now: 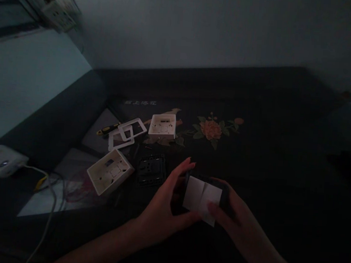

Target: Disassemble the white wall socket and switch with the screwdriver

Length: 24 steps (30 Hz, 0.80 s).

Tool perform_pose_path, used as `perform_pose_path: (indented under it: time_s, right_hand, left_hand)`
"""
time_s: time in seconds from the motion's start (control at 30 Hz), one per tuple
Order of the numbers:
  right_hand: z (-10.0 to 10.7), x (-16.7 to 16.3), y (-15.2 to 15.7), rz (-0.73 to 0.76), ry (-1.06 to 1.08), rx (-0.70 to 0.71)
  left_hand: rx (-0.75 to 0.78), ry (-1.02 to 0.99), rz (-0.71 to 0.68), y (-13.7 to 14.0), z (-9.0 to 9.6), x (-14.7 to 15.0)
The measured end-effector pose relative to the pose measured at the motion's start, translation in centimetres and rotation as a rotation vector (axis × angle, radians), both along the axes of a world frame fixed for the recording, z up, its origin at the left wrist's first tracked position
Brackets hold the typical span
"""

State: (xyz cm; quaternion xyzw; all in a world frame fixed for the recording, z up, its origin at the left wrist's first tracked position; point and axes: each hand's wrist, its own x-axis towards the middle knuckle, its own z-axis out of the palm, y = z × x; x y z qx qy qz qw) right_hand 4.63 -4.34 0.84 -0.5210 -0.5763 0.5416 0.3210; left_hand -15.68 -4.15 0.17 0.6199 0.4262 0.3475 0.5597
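Observation:
Between my two hands is a wall switch with two white rocker plates (194, 193) on a dark backing. My left hand (165, 210) grips its left side, thumb at the lower edge and fingers at the upper left. On the opposite side my right hand (241, 221) is closed around it, its thumb pressing the right plate. That plate sits askew, its lower end jutting past the left one. Left of my left hand lies a black switch module (151, 169). Nearby are an open white mounting box (110, 172) and a second white box (162, 126) farther back.
Two white frames (121, 142) overlap at the left, beside a yellow-and-black screwdriver (108, 129). A small screw (148, 147) lies near the module. At far left sits a white device (3, 160) with a white cable (52, 207). Wall sockets (59, 15) are behind; lighting is dim.

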Motion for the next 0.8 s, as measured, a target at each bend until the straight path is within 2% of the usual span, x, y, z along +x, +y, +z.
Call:
perform_pose_path:
  time_s: [0.1, 0.17, 0.33, 0.47, 0.57, 0.63, 0.7, 0.8]
  right_hand:
    - [0.0, 0.1, 0.0, -0.075, 0.018, -0.039]
    - [-0.1, 0.3, -0.1, -0.091, 0.024, -0.040]
    - [-0.7, 0.5, -0.6, -0.017, -0.062, 0.024]
    - [-1.7, 0.7, -1.2, -0.002, -0.008, 0.047]
    - [-2.3, 1.0, -1.3, -0.083, 0.024, 0.089]
    - [-2.1, 1.1, -0.9, -0.072, 0.089, 0.112]
    - [-1.6, 1.1, -0.4, -0.028, 0.154, 0.128]
    - [-0.8, 1.1, 0.3, -0.007, 0.154, 0.157]
  left_hand:
    - [0.376, 0.279, -0.145, -0.3, -0.5, -0.3]
    - [0.526, 0.421, -0.206, -0.4, -0.7, -0.3]
    - [0.662, 0.540, -0.201, -0.2, -0.4, -0.2]
    - [0.755, 0.578, -0.235, 0.0, 0.3, -0.3]
    - [0.818, 0.603, -0.159, 0.1, 1.4, -0.6]
    - [0.843, 0.602, -0.063, 0.4, 2.5, -1.3]
    - [0.847, 0.588, 0.080, 1.2, 3.6, -3.1]
    - [0.850, 0.588, 0.401, 3.1, 4.1, -7.8]
